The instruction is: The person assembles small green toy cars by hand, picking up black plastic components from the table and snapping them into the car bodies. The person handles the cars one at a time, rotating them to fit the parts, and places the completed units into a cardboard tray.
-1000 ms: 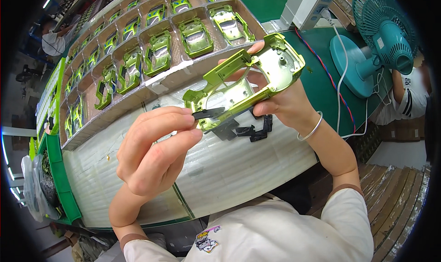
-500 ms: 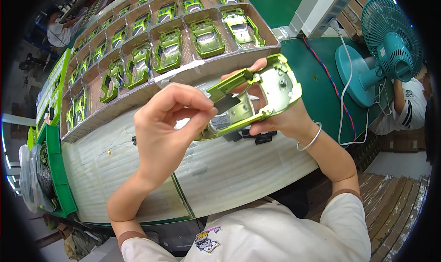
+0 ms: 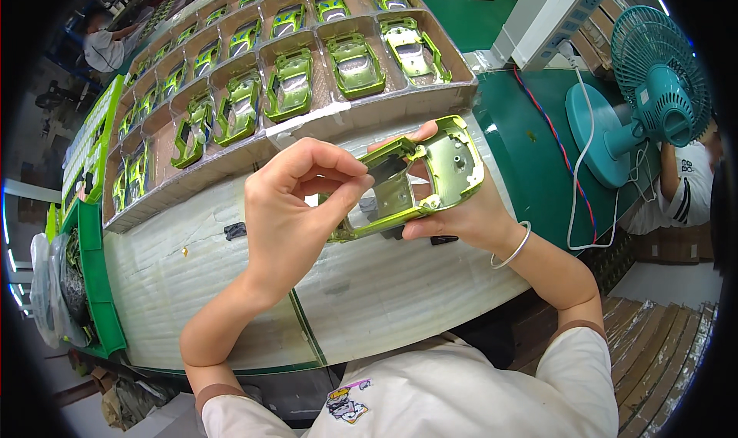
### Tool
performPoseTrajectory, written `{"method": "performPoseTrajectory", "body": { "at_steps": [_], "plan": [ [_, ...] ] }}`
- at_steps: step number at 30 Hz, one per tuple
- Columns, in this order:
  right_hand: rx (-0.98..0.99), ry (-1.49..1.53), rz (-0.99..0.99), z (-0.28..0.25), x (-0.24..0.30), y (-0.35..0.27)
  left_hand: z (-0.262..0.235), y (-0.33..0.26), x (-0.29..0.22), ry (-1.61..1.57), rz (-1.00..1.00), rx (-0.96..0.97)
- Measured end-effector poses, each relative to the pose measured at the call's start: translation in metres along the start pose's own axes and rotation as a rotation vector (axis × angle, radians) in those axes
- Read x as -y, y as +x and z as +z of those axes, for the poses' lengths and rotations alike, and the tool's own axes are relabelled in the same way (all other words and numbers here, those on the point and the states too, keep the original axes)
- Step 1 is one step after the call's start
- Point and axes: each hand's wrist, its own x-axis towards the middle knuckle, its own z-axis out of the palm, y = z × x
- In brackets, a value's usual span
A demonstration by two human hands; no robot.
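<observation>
A green toy car body shell (image 3: 459, 161), its pale hollow inside turned toward me, is tilted above the table in my right hand (image 3: 469, 215). The thumb lies along its near edge and the fingers wrap behind it. My left hand (image 3: 296, 211) is closed in a pinch at the shell's left part. A thin dark plastic piece (image 3: 387, 172) shows right at those fingertips, inside the shell's frame; how far the fingers cover it is hidden. Small black parts lie on the table: one black part (image 3: 235, 230) left of my left hand, another under the shell.
A divided carton (image 3: 307, 123) of several green car shells stands beyond my hands. At left are a green crate (image 3: 96, 284) and clear bags. A teal fan (image 3: 607, 131), a white power strip (image 3: 557, 23) and cables stand at right. Other people sit at far left and right.
Both hands and the shell have come slightly lower; the left hand has moved right and the shell a little left. The pinch stays at the shell, whose inside is tilted somewhat differently.
</observation>
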Motion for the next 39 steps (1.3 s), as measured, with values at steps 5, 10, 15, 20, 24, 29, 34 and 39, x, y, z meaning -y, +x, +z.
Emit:
{"method": "performPoseTrajectory", "body": {
  "at_steps": [5, 10, 15, 20, 24, 29, 34, 39],
  "plan": [
    [0.046, -0.045, -0.034, -0.003, 0.000, 0.000, -0.001, 0.001, 0.002, 0.087, 0.052, -0.001],
    [0.050, 0.126, -0.021, -0.002, -0.002, 0.001, -0.005, 0.003, 0.001, 0.144, 0.016, 0.054],
    [0.069, 0.109, -0.027, -0.005, -0.002, 0.002, -0.007, 0.004, -0.002, 0.083, -0.039, 0.079],
    [0.154, 0.063, -0.263, -0.008, -0.011, 0.008, -0.018, 0.007, -0.013, -0.265, -0.261, 0.178],
    [0.289, 0.045, -0.520, -0.012, -0.011, 0.015, -0.020, 0.002, -0.020, -0.374, -0.310, 0.258],
    [0.393, 0.065, -0.643, -0.011, -0.010, 0.017, -0.016, -0.005, -0.027, -0.270, -0.249, 0.291],
    [0.413, 0.017, -0.705, -0.009, -0.007, 0.016, -0.024, -0.006, -0.025, -0.309, -0.309, 0.357],
    [0.409, -0.018, -0.726, -0.011, -0.007, 0.017, -0.029, 0.000, -0.025, -0.374, -0.394, 0.351]
  ]
}}
